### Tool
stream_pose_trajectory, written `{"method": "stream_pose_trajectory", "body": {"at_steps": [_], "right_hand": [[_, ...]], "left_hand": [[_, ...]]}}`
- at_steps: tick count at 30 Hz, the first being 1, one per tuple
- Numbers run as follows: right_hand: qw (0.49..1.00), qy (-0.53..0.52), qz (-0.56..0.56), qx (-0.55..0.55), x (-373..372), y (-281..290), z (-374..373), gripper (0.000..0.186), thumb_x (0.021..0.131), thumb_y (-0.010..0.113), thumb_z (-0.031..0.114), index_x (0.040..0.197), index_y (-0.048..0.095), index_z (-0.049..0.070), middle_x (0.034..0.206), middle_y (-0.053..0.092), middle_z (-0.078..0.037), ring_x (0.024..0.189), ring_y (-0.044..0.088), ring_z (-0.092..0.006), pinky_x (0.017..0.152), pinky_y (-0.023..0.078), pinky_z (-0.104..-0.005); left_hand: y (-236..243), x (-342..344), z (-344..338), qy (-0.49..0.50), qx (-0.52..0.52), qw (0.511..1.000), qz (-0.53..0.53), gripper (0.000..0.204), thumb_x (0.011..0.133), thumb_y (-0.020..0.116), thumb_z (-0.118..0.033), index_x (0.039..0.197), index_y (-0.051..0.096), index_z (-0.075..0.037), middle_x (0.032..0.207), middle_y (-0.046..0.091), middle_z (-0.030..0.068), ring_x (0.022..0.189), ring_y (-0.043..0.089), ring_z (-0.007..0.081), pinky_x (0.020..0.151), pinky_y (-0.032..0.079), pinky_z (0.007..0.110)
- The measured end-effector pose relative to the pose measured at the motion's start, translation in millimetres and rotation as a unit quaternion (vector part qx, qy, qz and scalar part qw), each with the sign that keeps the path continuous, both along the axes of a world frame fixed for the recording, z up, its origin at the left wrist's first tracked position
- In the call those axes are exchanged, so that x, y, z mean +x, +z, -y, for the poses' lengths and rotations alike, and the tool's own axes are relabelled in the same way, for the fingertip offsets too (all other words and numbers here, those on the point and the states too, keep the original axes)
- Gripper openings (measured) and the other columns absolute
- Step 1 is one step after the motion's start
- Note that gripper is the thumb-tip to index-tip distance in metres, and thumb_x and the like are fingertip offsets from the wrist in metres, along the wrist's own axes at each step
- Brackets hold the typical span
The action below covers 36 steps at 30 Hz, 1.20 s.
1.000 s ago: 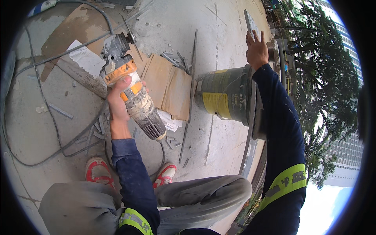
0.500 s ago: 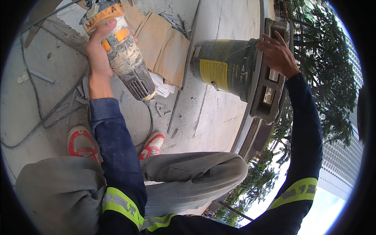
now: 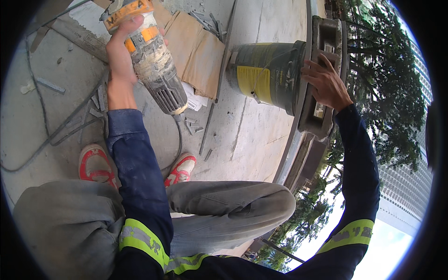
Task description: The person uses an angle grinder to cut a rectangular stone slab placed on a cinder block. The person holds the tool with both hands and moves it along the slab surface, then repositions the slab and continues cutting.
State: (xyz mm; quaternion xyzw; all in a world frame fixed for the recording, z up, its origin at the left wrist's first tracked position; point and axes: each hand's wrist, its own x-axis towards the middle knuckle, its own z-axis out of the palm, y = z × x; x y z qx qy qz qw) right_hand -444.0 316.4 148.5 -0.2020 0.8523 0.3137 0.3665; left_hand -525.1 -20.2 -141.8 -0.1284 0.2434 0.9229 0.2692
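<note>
head view: the left hand (image 3: 122, 60) is wrapped around the body of a dusty power grinder (image 3: 150, 60), fingers closed on the orange-and-pale casing near its upper end, with the dark vented tail pointing down toward the person's knees. the tool is lifted clear of the concrete floor (image 3: 252, 135), above the red and white shoes (image 3: 95, 163), and its cord (image 3: 179, 140) trails down from the tail. it looks heavy for one hand, stiff and hard-shelled, and the cement dust on it likely makes it a little slippery; the narrow barrel where the hand sits now seems the sound place to grip, well away from the working end near the top rim of the picture.

the right hand (image 3: 325, 84) holds nothing; its fingers are spread and rest on a grey concrete block (image 3: 326, 42) at the slab's edge, just beside a dark bucket with a yellow label (image 3: 268, 72). flattened cardboard (image 3: 198, 51) lies behind the grinder. trees show beyond the edge.
</note>
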Motion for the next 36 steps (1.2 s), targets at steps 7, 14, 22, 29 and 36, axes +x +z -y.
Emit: {"method": "stream_pose_trajectory", "body": {"at_steps": [7,14,22,29,36], "right_hand": [[0.999,-0.04,-0.009,-0.022,22,2,14,0.028,0.067,0.06,0.005,0.091,0.072,0.009,0.108,0.067,-0.002,0.124,0.05,-0.0214,0.118,0.02,-0.0501],[0.996,-0.04,0.007,-0.083,40,3,19,0.024,0.061,0.06,0.005,0.083,0.071,0.008,0.093,0.069,-0.003,0.115,0.056,-0.0228,0.117,0.021,-0.0538],[0.991,-0.073,0.05,-0.103,52,1,23,0.011,0.066,0.061,0.013,0.071,0.07,0.008,0.085,0.069,-0.004,0.104,0.06,-0.018,0.114,0.028,-0.0478],[0.985,0.027,-0.152,0.081,-11,-39,-15,0.038,0.075,0.062,0.02,0.109,0.064,0.003,0.125,0.058,-0.009,0.13,0.043,-0.0208,0.115,0.023,-0.0487],[0.912,0.05,-0.262,0.312,-113,-80,-35,0.047,0.084,0.053,0.03,0.125,0.06,0.008,0.142,0.048,-0.006,0.137,0.034,-0.02,0.116,0.018,-0.0494]], "left_hand": [[11,3,-3,-0.011,0.01,1.0,0.022,0.048,0.078,0.064,-0.037,0.112,0.056,-0.003,0.081,0.064,0.016,0.066,0.066,0.0241,0.057,0.056,0.035],[8,6,-5,-0.018,0.026,0.999,0.031,0.046,0.078,0.065,-0.035,0.108,0.055,-0.002,0.08,0.064,0.0158,0.065,0.065,0.0242,0.057,0.055,0.034],[8,7,-6,-0.023,0.03,0.999,0.032,0.045,0.078,0.064,-0.035,0.106,0.055,-0.001,0.079,0.064,0.0156,0.064,0.065,0.0232,0.056,0.055,0.033],[4,9,-12,-0.03,0.024,0.998,0.047,0.044,0.082,0.059,-0.037,0.106,0.054,-0.001,0.082,0.063,0.0174,0.067,0.066,0.0278,0.055,0.057,0.038],[6,13,-12,-0.026,0.013,0.999,0.034,0.045,0.078,0.061,-0.04,0.105,0.055,-0.003,0.079,0.063,0.016,0.065,0.065,0.026,0.054,0.056,0.037]]}}
